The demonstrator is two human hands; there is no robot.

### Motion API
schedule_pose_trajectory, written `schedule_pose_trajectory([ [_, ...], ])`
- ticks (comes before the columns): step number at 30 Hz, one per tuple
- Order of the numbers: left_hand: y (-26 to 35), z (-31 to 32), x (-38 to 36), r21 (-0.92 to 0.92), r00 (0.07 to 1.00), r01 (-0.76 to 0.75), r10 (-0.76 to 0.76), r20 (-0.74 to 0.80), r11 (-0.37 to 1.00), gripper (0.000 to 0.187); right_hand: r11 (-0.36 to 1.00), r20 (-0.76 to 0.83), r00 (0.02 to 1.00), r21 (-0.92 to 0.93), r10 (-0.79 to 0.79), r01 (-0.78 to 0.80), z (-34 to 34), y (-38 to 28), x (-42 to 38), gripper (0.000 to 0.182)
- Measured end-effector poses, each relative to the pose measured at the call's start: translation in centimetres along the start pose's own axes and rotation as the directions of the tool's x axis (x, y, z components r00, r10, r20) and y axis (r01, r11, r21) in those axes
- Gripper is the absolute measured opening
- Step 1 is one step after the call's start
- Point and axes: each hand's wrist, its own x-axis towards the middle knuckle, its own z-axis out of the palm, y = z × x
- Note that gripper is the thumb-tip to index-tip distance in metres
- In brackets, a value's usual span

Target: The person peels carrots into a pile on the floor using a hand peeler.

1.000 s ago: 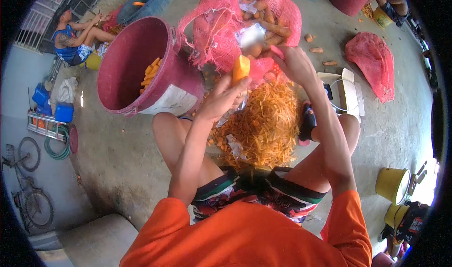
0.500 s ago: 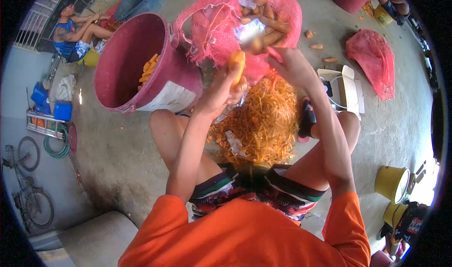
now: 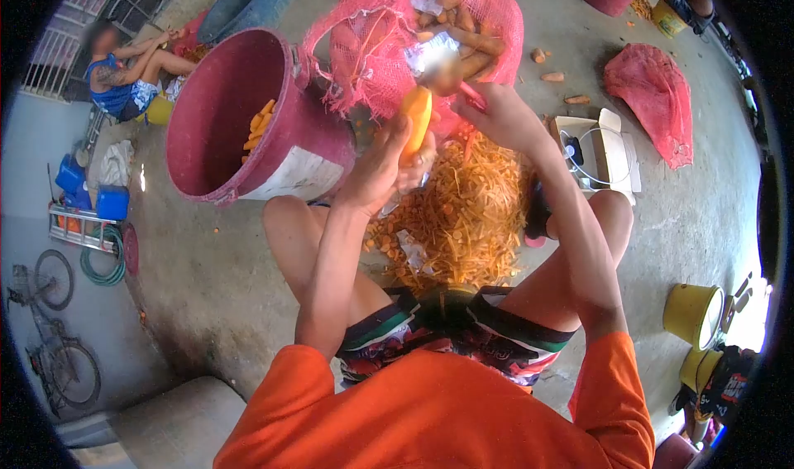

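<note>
Left hand (image 3: 382,165): fingers and thumb wrapped firmly round the lower part of 1 peeled carrot, with no slack to be seen.
Carrot in hand (image 3: 418,120): bright orange, its free end pointing up and away from the person, above the near edge of the mesh sack.
Right hand (image 3: 503,120): curled round 1 pink-handled tool (image 3: 472,97), held just beside the carrot and apart from it; the tool's working end is too blurred to tell.
Peelings (image 3: 471,212): a heap of orange strips on the floor, below the hands and between the person's legs.
Maroon tub (image 3: 318,130): left of the heap, with several peeled carrots (image 3: 260,125) inside.
Pink mesh sack (image 3: 364,51): beyond the hands, gaping, with brownish unpeeled carrots (image 3: 480,42) and paper showing.
Loose pieces (image 3: 552,77): 3 on the concrete, right of the sack.
Cardboard box (image 3: 614,159): beside the person's right knee.
</note>
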Motion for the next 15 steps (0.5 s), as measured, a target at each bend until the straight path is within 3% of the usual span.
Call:
schedule_pose_trajectory([
  [1, -0.1, -0.1, 0.0, 0.157, 0.993, -0.093, 0.103, -0.061, 0.983, 0.05, 0.998, 0.032, 0.999, 0.051, -0.023, 0.021, -0.6, -0.9, -0.3, 0.023],
  [2, -0.1, -0.6, 0.0, 0.277, 0.985, -0.088, 0.125, -0.118, 0.957, 0.05, 0.998, 0.041, 0.999, 0.049, -0.033, 0.031, -0.5, -1.3, -0.5, 0.023],
  [4, -0.6, -1.3, 0.5, 0.384, 0.962, -0.131, 0.211, -0.175, 0.914, 0.049, 0.936, -0.07, 0.951, 0.17, -0.3, 0.307, -0.1, -2.0, -1.0, 0.024],
  [6, -1.7, -1.7, 1.2, 0.516, 0.894, -0.26, 0.405, -0.192, 0.816, 0.042, 0.931, -0.029, 0.953, 0.206, -0.302, 0.301, -0.2, -2.6, -1.3, 0.025],
  [7, -1.5, -1.3, 1.2, 0.513, 0.895, -0.261, 0.404, -0.19, 0.818, 0.042, 0.925, 0.011, 0.95, 0.232, -0.313, 0.302, -0.4, -2.9, -1.2, 0.026],
  [9, -1.0, -0.6, 0.8, 0.701, 0.853, -0.181, 0.464, -0.237, 0.69, 0.039, 0.927, 0.01, 0.951, 0.226, -0.309, 0.299, -0.3, -3.0, -1.3, 0.026],
  [13, -0.3, 0.3, 0.5, 0.748, 0.798, -0.175, 0.537, -0.273, 0.64, 0.042, 0.92, -0.024, 0.936, 0.173, -0.352, 0.351, 0.3, -3.1, -1.2, 0.023],
  [15, 0.0, 0.2, 0.2, 0.769, 0.767, -0.174, 0.574, -0.286, 0.615, 0.034, 0.931, -0.007, 0.948, 0.184, -0.319, 0.315, 0.4, -2.9, -1.0, 0.024],
])
